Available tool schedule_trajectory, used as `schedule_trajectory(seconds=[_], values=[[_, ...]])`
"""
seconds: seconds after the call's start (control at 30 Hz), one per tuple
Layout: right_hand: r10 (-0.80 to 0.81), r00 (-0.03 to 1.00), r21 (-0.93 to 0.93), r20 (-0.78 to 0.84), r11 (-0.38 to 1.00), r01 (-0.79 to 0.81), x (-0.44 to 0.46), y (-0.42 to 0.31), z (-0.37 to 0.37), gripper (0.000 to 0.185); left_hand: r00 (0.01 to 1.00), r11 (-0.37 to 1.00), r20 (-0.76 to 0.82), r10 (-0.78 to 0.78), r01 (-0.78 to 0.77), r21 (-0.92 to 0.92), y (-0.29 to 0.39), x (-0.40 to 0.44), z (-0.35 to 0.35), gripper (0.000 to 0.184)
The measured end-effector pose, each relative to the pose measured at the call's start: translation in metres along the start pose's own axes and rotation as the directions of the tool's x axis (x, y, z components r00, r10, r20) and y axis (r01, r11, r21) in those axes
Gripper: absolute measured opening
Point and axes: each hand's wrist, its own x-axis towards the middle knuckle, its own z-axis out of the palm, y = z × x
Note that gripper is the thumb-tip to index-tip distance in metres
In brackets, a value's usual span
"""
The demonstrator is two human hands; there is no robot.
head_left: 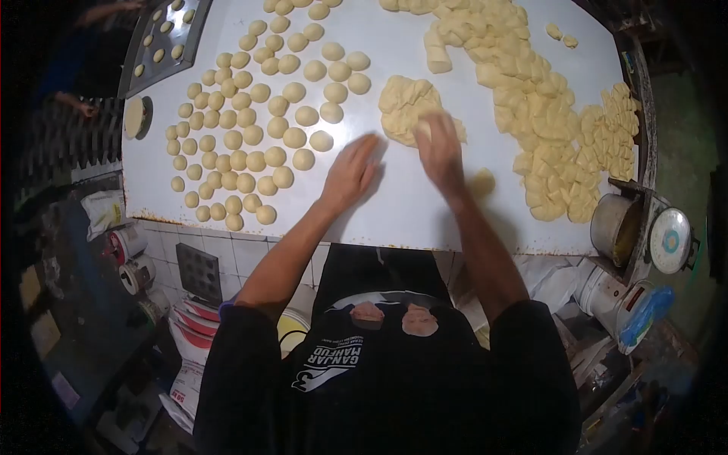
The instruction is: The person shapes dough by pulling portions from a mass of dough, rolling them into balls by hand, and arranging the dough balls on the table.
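On the white table (356, 216), my left hand (353, 168) lies palm down near the middle, its fingers together and slightly bent; whether anything is beneath it is hidden. My right hand (440, 148), blurred, reaches to the lower right part of a flattened dough mass (398, 102), and its fingertips are smeared by motion. Below and right of that hand sits a small dough piece (481, 183). Many round dough balls (254, 135) spread over the left side. A long heap of cut dough pieces (542, 129) runs down the right side.
A dark tray (161, 64) with dough balls stands at the far left, near another person's hand (87, 110). A round container (137, 118) is by the left edge. At the right corner are a metal pot (613, 227) and a round scale (670, 241).
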Motion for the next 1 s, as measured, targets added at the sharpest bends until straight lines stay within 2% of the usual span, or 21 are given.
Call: schedule_trajectory(seconds=[0.07, 0.1, 0.17, 0.2, 0.23, 0.3, 0.33, 0.37, 0.4, 0.43, 0.5, 0.6, 0.63, 0.7, 0.73, 0.77, 0.83, 0.9, 0.93, 0.97, 1.0], values=[[-0.195, 0.977, -0.114, -0.084, 0.976, 0.185, 0.043, 0.020, 0.021, 0.018, 1.000, 1.000, -0.015, -0.007, 0.007, -0.025, 0.000, 0.047, 0.009, 0.054], [-0.201, 0.977, -0.125, -0.072, 0.974, 0.191, 0.044, 0.031, 0.026, 0.018, 1.000, 0.999, -0.025, -0.010, 0.009, -0.038, -0.011, 0.069, 0.018, 0.054], [-0.102, 0.982, -0.234, 0.157, 0.962, 0.138, 0.030, 0.050, 0.039, 0.022, 0.992, 0.985, 0.074, 0.105, -0.114, 0.131, -0.029, 0.087, 0.031, 0.054], [0.189, 0.936, -0.222, 0.297, 0.967, -0.125, 0.013, 0.040, 0.030, 0.027, 0.994, 0.989, 0.062, 0.092, -0.099, 0.114, -0.031, 0.086, 0.031, 0.054], [0.438, 0.790, -0.251, 0.429, 0.898, -0.362, -0.012, 0.021, 0.014, 0.032, 0.994, 0.992, 0.074, 0.079, -0.086, 0.089, -0.034, 0.090, 0.027, 0.055], [0.445, 0.835, -0.198, 0.324, 0.895, -0.400, -0.095, -0.007, 0.001, 0.024, 0.994, 0.996, 0.090, 0.066, -0.071, 0.052, -0.029, 0.089, 0.015, 0.055], [0.443, 0.836, -0.200, 0.325, 0.896, -0.397, -0.119, 0.009, -0.002, 0.024, 0.997, 0.996, 0.025, 0.071, -0.073, 0.055, -0.021, 0.081, 0.005, 0.056], [0.127, 0.884, -0.205, 0.449, 0.978, -0.037, -0.145, 0.032, -0.008, 0.027, 0.997, 0.995, -0.030, 0.075, -0.073, 0.062, -0.014, 0.068, -0.003, 0.056], [-0.171, 0.811, -0.159, 0.559, 0.938, 0.308, -0.168, 0.040, -0.011, 0.029, 0.998, 0.996, -0.005, 0.070, -0.070, 0.060, -0.008, 0.050, -0.003, 0.056], [-0.156, 0.820, -0.154, 0.551, 0.946, 0.284, -0.153, 0.037, -0.001, 0.029, 0.999, 1.000, -0.043, 0.027, -0.027, 0.015, -0.003, 0.032, -0.001, 0.057], [-0.032, 0.910, -0.377, 0.412, 0.904, 0.202, -0.100, 0.021, 0.023, 0.034, 0.999, 0.999, -0.043, -0.015, 0.013, -0.032, 0.002, -0.002, 0.010, 0.057], [0.078, 0.932, -0.314, 0.353, 0.948, 0.040, -0.140, -0.003, 0.043, 0.035, 0.995, 0.995, 0.002, -0.095, 0.095, 0.023, 0.008, -0.056, 0.028, 0.059], [-0.131, 0.942, -0.159, 0.310, 0.969, 0.187, -0.160, 0.002, 0.030, 0.030, 0.995, 0.994, 0.030, -0.100, 0.098, 0.052, 0.009, -0.069, 0.024, 0.059], [-0.256, 0.901, 0.093, 0.350, 0.967, 0.239, -0.171, 0.036, -0.008, 0.024, 0.985, 0.988, 0.086, -0.151, 0.148, 0.044, 0.009, -0.084, 0.015, 0.059], [-0.173, 0.888, 0.048, 0.426, 0.985, 0.169, -0.165, 0.053, -0.012, 0.020, 0.990, 0.991, 0.078, -0.117, 0.112, 0.073, 0.005, -0.087, 0.015, 0.059], [-0.108, 0.918, -0.276, 0.383, 0.935, 0.225, -0.155, 0.051, -0.004, 0.021, 0.993, 0.992, 0.082, -0.090, 0.082, 0.094, 0.003, -0.091, 0.019, 0.059], [-0.031, 0.993, -0.280, 0.111, 0.958, 0.062, -0.113, 0.027, 0.014, 0.025, 0.993, 0.983, 0.075, -0.096, 0.083, 0.161, 0.016, -0.089, 0.022, 0.058], [0.090, 0.975, -0.281, 0.203, 0.959, -0.030, -0.149, 0.012, 0.028, 0.028, 0.990, 0.981, 0.045, -0.133, 0.126, 0.146, 0.016, -0.085, 0.023, 0.058], [0.035, 0.970, -0.211, 0.240, 0.977, 0.017, -0.166, 0.004, 0.015, 0.028, 0.991, 0.984, 0.052, -0.124, 0.116, 0.139, 0.010, -0.087, 0.024, 0.059], [-0.080, 0.967, -0.110, 0.242, 0.988, 0.109, -0.181, 0.004, -0.004, 0.042, 0.991, 0.984, 0.049, -0.125, 0.118, 0.132, 0.010, -0.087, 0.023, 0.059], [-0.106, 0.937, -0.017, 0.334, 0.993, 0.118, -0.185, 0.015, -0.026, 0.052, 0.993, 0.985, 0.048, -0.111, 0.104, 0.141, 0.010, -0.086, 0.020, 0.060]])
